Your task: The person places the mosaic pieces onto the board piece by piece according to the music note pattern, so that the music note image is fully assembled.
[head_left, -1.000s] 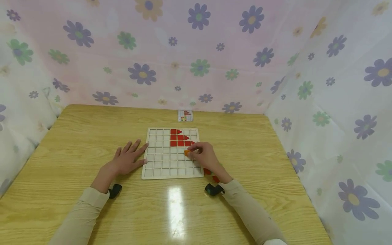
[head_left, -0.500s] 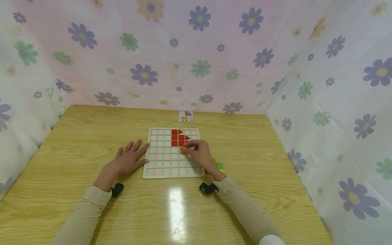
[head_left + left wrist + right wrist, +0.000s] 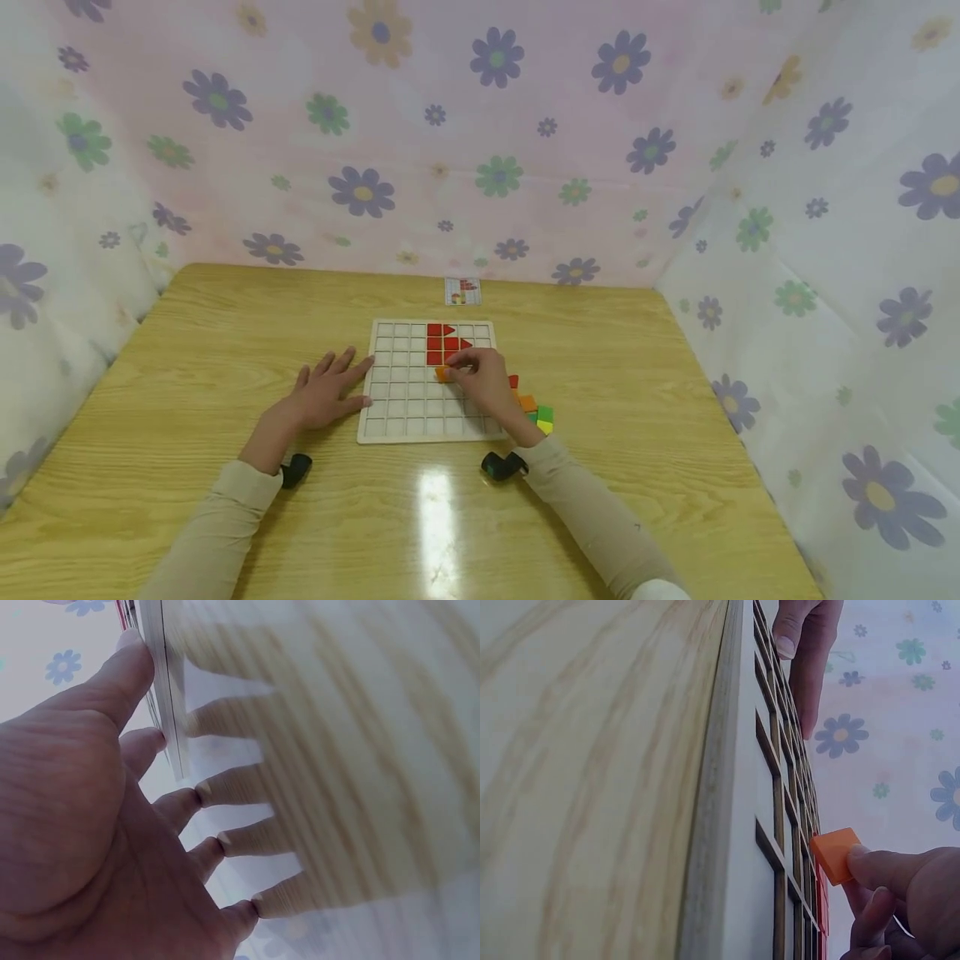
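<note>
A pale wooden grid board (image 3: pixel 408 428) lies on the table, with rows of red tiles (image 3: pixel 435 343) set in its upper part; some end in a triangle. Between thumb and fingers my right hand (image 3: pixel 489 387) pinches an orange square tile (image 3: pixel 442 375), just below the lowest red row. In the right wrist view, the orange tile (image 3: pixel 831 853) is tilted, one corner close at the grid. My left hand (image 3: pixel 321 399) lies spread on the table, thumb and index fingertip at the board's left edge; the left wrist view shows its fingertips (image 3: pixel 244 915) touching the tabletop.
Loose tiles lie beside the board's right edge, partly behind my right wrist: a red one (image 3: pixel 513 382), an orange one (image 3: pixel 528 403), a green one (image 3: pixel 545 413) and a yellow one (image 3: pixel 544 427). A pattern card (image 3: pixel 462 292) lies beyond the board, before a floral curtain (image 3: pixel 420 200).
My right hand has moved left across the board with the orange tile, uncovering more loose tiles on the right. The left hand stays at the board's edge. The head view has shifted slightly.
</note>
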A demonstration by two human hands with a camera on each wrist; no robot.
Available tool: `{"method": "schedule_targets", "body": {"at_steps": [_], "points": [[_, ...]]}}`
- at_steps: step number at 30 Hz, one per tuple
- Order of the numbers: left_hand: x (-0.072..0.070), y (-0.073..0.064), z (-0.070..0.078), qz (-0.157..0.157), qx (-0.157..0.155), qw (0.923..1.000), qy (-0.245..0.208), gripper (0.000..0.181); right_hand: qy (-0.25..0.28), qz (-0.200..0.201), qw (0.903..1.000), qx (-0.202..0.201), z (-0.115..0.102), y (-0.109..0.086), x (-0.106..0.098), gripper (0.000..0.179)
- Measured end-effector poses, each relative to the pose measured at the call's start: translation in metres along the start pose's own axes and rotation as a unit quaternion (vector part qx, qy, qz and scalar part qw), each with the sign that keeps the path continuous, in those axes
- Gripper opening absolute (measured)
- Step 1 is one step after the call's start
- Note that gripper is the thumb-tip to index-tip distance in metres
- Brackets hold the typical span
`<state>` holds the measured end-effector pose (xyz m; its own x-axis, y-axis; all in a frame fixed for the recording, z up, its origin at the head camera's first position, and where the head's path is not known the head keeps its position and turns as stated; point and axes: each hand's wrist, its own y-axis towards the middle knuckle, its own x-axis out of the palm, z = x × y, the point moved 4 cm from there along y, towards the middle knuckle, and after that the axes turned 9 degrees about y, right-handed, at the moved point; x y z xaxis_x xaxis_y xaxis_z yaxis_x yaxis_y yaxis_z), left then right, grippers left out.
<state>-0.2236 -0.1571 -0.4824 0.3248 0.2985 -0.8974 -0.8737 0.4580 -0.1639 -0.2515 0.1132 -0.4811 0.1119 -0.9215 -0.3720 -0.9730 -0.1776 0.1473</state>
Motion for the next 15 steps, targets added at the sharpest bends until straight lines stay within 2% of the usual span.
{"method": "schedule_targets", "body": {"at_steps": [9,15], "points": [[0.0059,0.0019,-0.0005,0.001,-0.003,1.0000,0.002,0.070,-0.010,-0.001,0.9999,0.008,0.0043,-0.0005,0.0017,0.006],[0.0050,0.0031,-0.0016,-0.002,-0.008,0.9999,0.007,0.070,-0.022,-0.010,0.9997,0.007,0.0032,0.0020,0.0031,0.006]]}}
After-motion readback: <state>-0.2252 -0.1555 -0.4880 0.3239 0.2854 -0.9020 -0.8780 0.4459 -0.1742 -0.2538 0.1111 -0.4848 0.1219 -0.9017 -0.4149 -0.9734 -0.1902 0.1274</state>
